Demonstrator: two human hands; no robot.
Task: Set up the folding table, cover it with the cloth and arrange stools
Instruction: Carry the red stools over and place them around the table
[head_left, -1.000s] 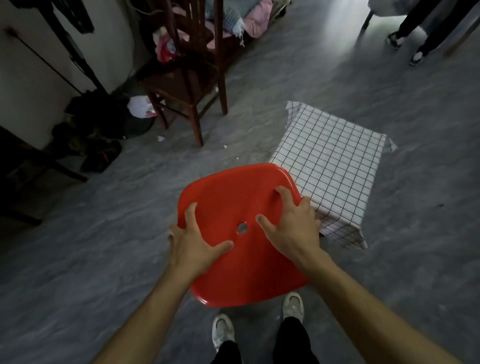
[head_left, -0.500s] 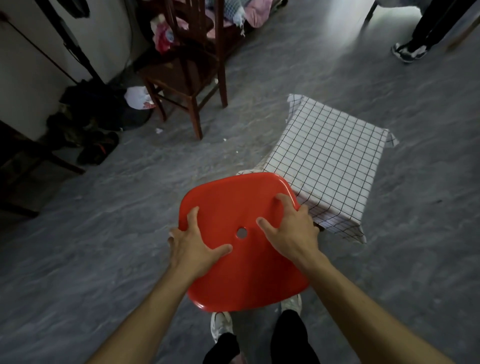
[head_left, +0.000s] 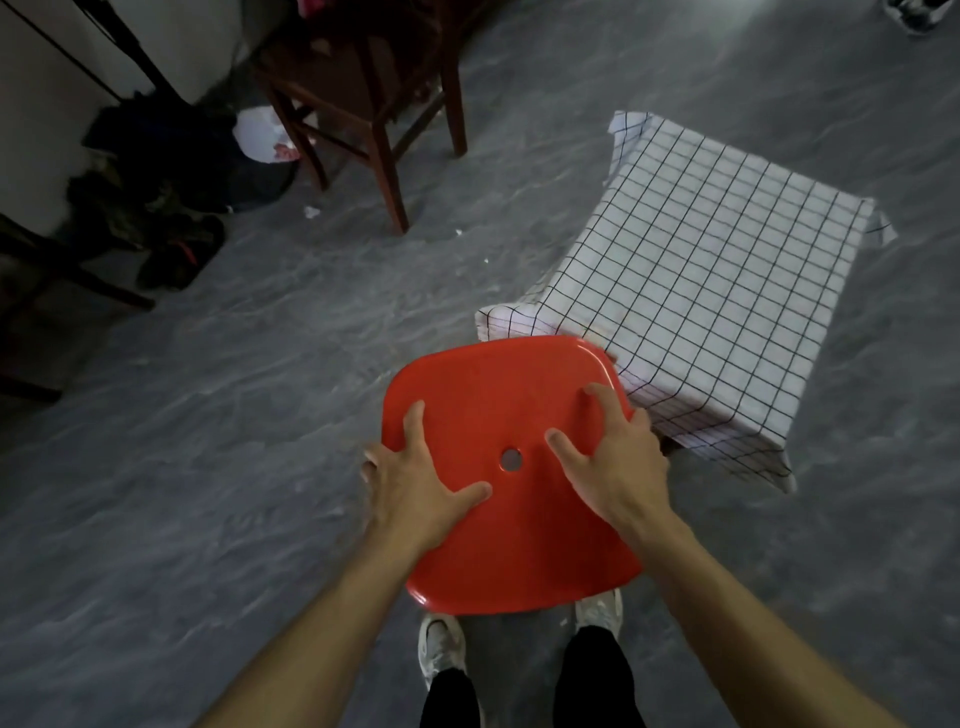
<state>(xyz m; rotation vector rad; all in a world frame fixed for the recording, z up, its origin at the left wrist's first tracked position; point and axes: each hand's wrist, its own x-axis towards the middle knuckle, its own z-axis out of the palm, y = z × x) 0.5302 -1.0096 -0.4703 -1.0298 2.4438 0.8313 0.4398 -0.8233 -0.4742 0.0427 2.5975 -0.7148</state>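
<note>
Red plastic stool is right in front of the person, seat up, just off the near-left corner of the low table. Only one view to go on, the head cam looking down.

Left hand grips the seat's left edge: thumb and index finger spread on top, the other fingers curled over the rim. Right hand does the same on the right edge, thumb and index on top and the rest wrapped round the side. The small centre hole sits between the two thumbs. The stool's legs are hidden under the seat, so there's no telling if it's on the grey floor or in the air.

The checked cloth is already draped over the folding table, which is hidden underneath. The cloth's near corners hang loose, and the seat's far-right corner overlaps one of them in view.

What could go wrong, guessing from here:
- A hidden leg snags that hanging cloth corner and drags the cloth askew when the stool gets pushed in.
- The person's white sneakers sit right under the seat's near edge, so a leg could land on a toe.
- Glossy plastic held only at the rim could slip or tilt.

The dark wooden chair stands well apart, so it's no issue.
</note>
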